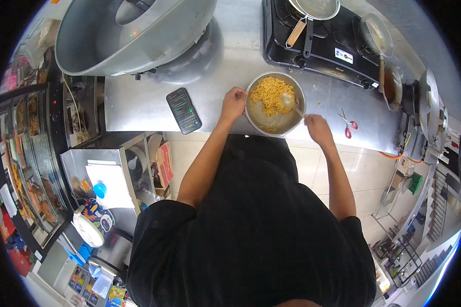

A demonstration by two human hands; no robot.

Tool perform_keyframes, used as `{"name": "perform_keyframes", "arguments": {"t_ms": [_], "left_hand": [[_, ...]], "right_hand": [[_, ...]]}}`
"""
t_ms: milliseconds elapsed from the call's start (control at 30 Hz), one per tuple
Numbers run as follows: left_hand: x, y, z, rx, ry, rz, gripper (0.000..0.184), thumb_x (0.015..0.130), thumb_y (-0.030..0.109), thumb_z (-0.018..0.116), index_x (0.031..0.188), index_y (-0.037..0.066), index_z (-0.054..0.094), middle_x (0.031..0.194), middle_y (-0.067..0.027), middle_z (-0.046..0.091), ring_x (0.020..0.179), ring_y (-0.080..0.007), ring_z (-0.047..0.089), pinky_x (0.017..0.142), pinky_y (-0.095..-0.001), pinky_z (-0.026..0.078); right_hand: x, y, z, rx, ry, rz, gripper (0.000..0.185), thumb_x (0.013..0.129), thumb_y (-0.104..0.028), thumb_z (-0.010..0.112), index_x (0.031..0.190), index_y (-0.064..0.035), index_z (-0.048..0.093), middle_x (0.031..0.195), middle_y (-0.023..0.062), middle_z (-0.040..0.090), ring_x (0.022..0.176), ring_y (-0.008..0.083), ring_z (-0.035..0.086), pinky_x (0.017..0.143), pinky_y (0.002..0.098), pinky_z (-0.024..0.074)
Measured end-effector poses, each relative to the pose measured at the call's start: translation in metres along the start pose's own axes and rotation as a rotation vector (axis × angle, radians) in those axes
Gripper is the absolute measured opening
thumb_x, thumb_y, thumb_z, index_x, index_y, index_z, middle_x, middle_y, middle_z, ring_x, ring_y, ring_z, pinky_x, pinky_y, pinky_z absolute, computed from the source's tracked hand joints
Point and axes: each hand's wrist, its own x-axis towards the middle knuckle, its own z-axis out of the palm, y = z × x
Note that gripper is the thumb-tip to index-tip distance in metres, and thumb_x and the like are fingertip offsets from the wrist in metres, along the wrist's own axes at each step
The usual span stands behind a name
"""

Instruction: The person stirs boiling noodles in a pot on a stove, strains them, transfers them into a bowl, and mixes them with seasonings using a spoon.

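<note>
A round metal bowl point(256, 113) stands near the front edge of the steel table, with yellow noodles point(269, 93) in it. My left hand point(233, 104) grips the bowl's left rim, fingers closed on it. On the other side, my right hand point(317, 129) is closed round the handle of a spoon point(289, 100). The spoon's head rests among the noodles at the bowl's right side, a little blurred. Left of the bowl lies a smartphone point(184, 111) with its screen lit. To the right of my right hand lie red-handled scissors point(349, 123).
A black gas stove point(325, 53) stands behind the bowl, bearing a strainer with a wooden handle point(295, 34) and a pan point(378, 36). A large grey metal drum point(138, 56) takes up the back left. The steel table's point(133, 105) front edge runs before my body.
</note>
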Motion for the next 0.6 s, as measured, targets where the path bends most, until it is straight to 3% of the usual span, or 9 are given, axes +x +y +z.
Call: {"name": "perform_keyframes", "arguments": {"t_ms": [100,200,333,433,467,600], "left_hand": [[-0.007,-0.004,-0.001,-0.033,-0.060,-0.030,0.016,0.091,0.015,0.062,0.102,0.005,0.056,0.090,-0.0076,0.060,0.076,-0.0146,0.061,0.056,-0.0301,0.058],[-0.014,-0.015,-0.002,-0.026,-0.095,-0.020,0.020,0.088,0.012,0.064,0.103,0.005,0.052,0.092,-0.0102,0.060,0.074,-0.0179,0.062,0.054,-0.0320,0.060],[-0.023,-0.034,0.002,-0.062,-0.158,0.053,0.025,0.085,0.010,0.065,0.105,0.005,0.051,0.096,-0.0132,0.062,0.076,-0.0220,0.065,0.052,-0.0343,0.060],[-0.044,-0.028,0.015,0.029,-0.029,-0.027,0.032,0.082,0.009,0.065,0.110,0.004,0.051,0.100,-0.0165,0.064,0.079,-0.0247,0.068,0.055,-0.0363,0.062],[-0.053,-0.023,0.020,0.042,0.023,-0.043,0.047,0.079,0.008,0.065,0.123,0.005,0.050,0.102,-0.0199,0.065,0.080,-0.0253,0.069,0.057,-0.0370,0.062],[-0.082,-0.028,0.042,0.132,0.170,0.198,0.058,0.078,0.004,0.062,0.134,0.007,0.049,0.100,-0.0222,0.067,0.078,-0.0247,0.071,0.057,-0.0348,0.062]], "right_hand": [[0.040,-0.003,0.035,-0.247,-0.088,0.178,0.030,0.091,-0.027,0.050,0.089,-0.0034,0.070,0.094,0.0220,0.069,0.094,0.0395,0.066,0.084,0.0465,0.0509],[0.033,-0.050,0.025,-0.394,-0.133,0.040,0.033,0.092,-0.027,0.049,0.086,-0.0046,0.071,0.095,0.0221,0.069,0.089,0.0412,0.066,0.078,0.0487,0.0526],[0.039,-0.066,-0.041,-0.651,-0.168,-0.020,0.023,0.087,-0.019,0.054,0.094,-0.0050,0.071,0.094,0.0185,0.070,0.089,0.0357,0.069,0.075,0.0456,0.0553],[0.042,-0.066,-0.053,-0.729,-0.031,-0.070,0.021,0.086,-0.016,0.055,0.092,-0.0058,0.072,0.094,0.0177,0.071,0.087,0.0339,0.070,0.073,0.0441,0.0560],[0.044,-0.059,-0.046,-0.756,-0.004,-0.093,0.020,0.086,-0.014,0.055,0.092,-0.0058,0.072,0.094,0.0176,0.071,0.087,0.0338,0.070,0.072,0.0438,0.0561],[0.031,-0.017,-0.031,-0.784,-0.109,-0.234,0.020,0.086,-0.015,0.055,0.090,-0.0046,0.072,0.093,0.0176,0.071,0.086,0.0342,0.070,0.073,0.0437,0.0558]]}}
